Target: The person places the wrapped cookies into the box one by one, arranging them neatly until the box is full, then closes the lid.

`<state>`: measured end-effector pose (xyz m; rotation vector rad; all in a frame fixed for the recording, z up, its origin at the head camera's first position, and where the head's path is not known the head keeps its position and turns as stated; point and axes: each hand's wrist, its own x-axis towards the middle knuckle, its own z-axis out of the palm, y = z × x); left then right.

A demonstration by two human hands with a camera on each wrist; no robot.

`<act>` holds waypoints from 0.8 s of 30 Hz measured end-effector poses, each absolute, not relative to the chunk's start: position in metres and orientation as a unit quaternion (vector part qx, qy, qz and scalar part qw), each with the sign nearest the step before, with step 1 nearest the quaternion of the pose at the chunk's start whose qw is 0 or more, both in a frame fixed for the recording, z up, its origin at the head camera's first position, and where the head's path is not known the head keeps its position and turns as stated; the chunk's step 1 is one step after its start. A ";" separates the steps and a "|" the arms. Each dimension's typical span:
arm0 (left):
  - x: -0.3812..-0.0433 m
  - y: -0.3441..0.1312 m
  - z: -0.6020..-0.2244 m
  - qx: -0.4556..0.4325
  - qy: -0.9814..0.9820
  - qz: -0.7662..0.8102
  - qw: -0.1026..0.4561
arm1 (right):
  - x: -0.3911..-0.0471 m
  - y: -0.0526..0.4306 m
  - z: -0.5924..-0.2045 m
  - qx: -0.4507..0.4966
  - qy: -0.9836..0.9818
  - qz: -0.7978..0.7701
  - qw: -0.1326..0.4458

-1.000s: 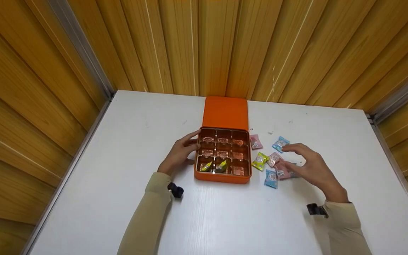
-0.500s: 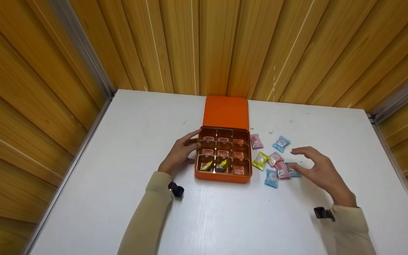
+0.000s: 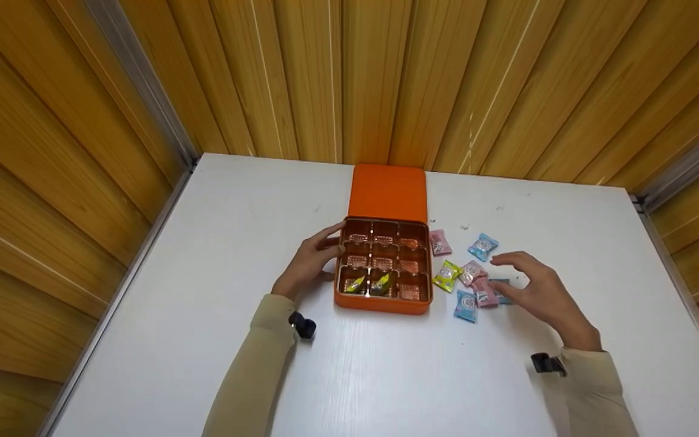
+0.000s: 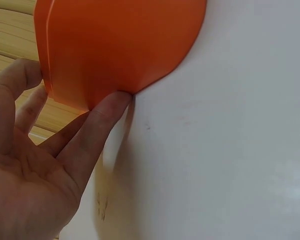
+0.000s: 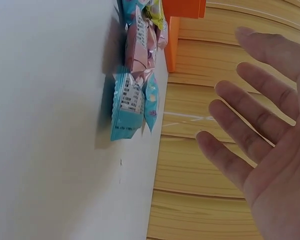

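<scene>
My left hand [image 3: 310,261] rests against the left side of an orange tin box [image 3: 383,304], thumb at the rim. In the left wrist view, the fingertips touch the orange wall [image 4: 115,50] low near the table. Inside the box is a tray of square compartments, with green-wrapped candies [image 3: 381,284] standing in the front left and front middle ones. My right hand [image 3: 540,291] hovers right of the wrapped candies, thumb and forefinger apart and nothing between them. Nearest are a blue candy [image 5: 127,110], partly hidden by the thumb in the head view, and a pink candy [image 3: 484,292].
The orange lid [image 3: 388,193] lies folded back behind the box. Other candies are a yellow-green one [image 3: 447,276], blue ones [image 3: 465,306] and pink ones [image 3: 440,242]. Wood-patterned panels [image 3: 374,79] border the white table [image 3: 349,376].
My right hand has drawn back rightward from the candies, uncovering the blue one, then shifted slightly left again. My left hand stays at the box.
</scene>
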<state>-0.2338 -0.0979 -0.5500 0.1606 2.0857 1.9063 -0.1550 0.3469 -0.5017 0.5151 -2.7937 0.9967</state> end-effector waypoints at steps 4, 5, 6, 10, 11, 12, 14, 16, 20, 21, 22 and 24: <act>-0.235 -0.098 -0.551 0.053 0.729 0.665 0.156 | -0.161 0.341 -0.503 0.178 -0.924 0.333 0.057; -0.235 -0.098 -0.551 0.052 0.727 0.666 0.157 | -0.163 0.339 -0.504 0.180 -0.924 0.333 0.054; -0.235 -0.098 -0.551 0.052 0.725 0.668 0.159 | -0.164 0.338 -0.504 0.180 -0.924 0.333 0.049; -0.236 -0.098 -0.552 0.048 0.720 0.673 0.165 | -0.169 0.333 -0.507 0.180 -0.924 0.337 0.023; -0.236 -0.098 -0.552 0.046 0.718 0.674 0.165 | -0.170 0.331 -0.508 0.180 -0.923 0.339 0.015; -0.236 -0.098 -0.552 0.046 0.718 0.674 0.166 | -0.171 0.330 -0.508 0.178 -0.923 0.341 0.006; -0.236 -0.098 -0.553 0.045 0.718 0.675 0.166 | -0.174 0.327 -0.509 0.180 -0.922 0.341 -0.006; -0.236 -0.098 -0.553 0.045 0.717 0.676 0.166 | -0.176 0.323 -0.510 0.185 -0.922 0.339 -0.016; -0.236 -0.098 -0.552 0.046 0.713 0.680 0.166 | -0.182 0.317 -0.513 0.209 -0.920 0.332 -0.018; -0.236 -0.098 -0.552 0.046 0.711 0.681 0.166 | -0.184 0.315 -0.514 0.215 -0.920 0.328 -0.019; -0.236 -0.098 -0.552 0.045 0.710 0.682 0.167 | -0.185 0.314 -0.514 0.220 -0.920 0.324 -0.019; -0.236 -0.098 -0.552 0.047 0.712 0.681 0.165 | -0.189 0.311 -0.515 0.231 -0.921 0.313 -0.022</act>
